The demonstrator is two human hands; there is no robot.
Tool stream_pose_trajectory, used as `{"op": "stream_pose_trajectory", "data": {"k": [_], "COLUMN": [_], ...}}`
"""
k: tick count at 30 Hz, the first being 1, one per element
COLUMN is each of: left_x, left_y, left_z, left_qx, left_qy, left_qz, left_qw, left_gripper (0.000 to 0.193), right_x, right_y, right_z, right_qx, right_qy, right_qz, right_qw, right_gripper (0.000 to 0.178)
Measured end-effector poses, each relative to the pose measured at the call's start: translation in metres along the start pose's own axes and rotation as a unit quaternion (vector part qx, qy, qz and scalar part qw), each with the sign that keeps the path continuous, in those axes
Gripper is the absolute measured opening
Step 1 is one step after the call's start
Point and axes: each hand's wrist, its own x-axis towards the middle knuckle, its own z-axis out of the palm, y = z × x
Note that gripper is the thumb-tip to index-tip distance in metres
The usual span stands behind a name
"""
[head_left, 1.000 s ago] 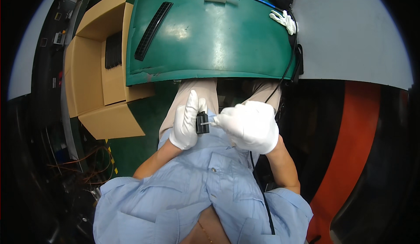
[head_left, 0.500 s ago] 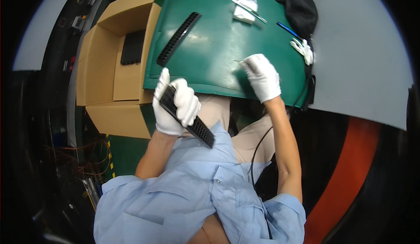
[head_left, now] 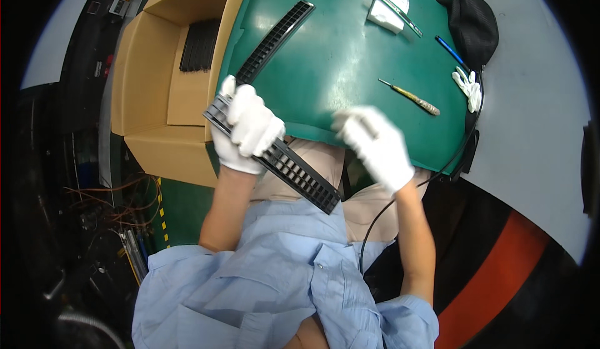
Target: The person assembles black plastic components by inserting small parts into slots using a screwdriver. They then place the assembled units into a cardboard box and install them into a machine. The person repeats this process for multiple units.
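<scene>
My gloved left hand [head_left: 250,124] is closed around a long black plastic grille strip [head_left: 300,177], divided into small rectangular openings. The strip slants from upper left to lower right, over my lap. A second black grille strip [head_left: 275,39] lies on the green mat [head_left: 337,49], just beyond my left hand. At the mat's near edge is my right hand [head_left: 375,146], also in a white glove. Motion smears its fingers, and nothing can be made out in them. Beyond it a slim tool with a yellowish handle and thin metal shaft [head_left: 412,97] rests on the mat.
An open cardboard box [head_left: 140,80] at the left holds a stack of black strips [head_left: 200,45]. Metal tweezers [head_left: 397,12] lie across a white packet [head_left: 384,17]. A blue pen [head_left: 451,52], a spare white glove [head_left: 467,89] and a black pouch [head_left: 474,27] sit at the right.
My right hand has drawn back toward me, and the yellow-handled tool now shows on the mat near where that hand was. The strip in my left hand has turned, showing its openings. The view has shifted.
</scene>
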Motion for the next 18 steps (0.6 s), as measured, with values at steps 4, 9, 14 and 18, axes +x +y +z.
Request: {"op": "stream_pose_trajectory", "data": {"k": [4,9,14,18], "left_x": [0.015,0.067,0.100,0.100], "left_y": [-0.019,0.051,0.046,0.035], "left_z": [-0.009,-0.023,-0.035,-0.036], "left_qx": [-0.044,0.490,0.980,0.976], "left_qy": [0.004,0.217,0.170,0.178], "left_qz": [-0.063,0.080,-0.015,-0.061], "left_qw": [0.997,0.841,0.103,0.114], "left_gripper": [0.053,0.049,0.066,0.057], "right_x": [-0.018,-0.030,-0.039,-0.040], "right_y": [-0.006,-0.001,0.018,0.026], "right_z": [0.048,0.045,0.039,0.037], "right_qx": [0.254,0.254,0.305,0.349], "right_qy": [-0.291,-0.213,-0.098,-0.051], "right_qz": [0.170,0.234,0.242,0.221], "right_qw": [0.907,0.914,0.916,0.909], "right_gripper": [0.034,0.031,0.029,0.029]}}
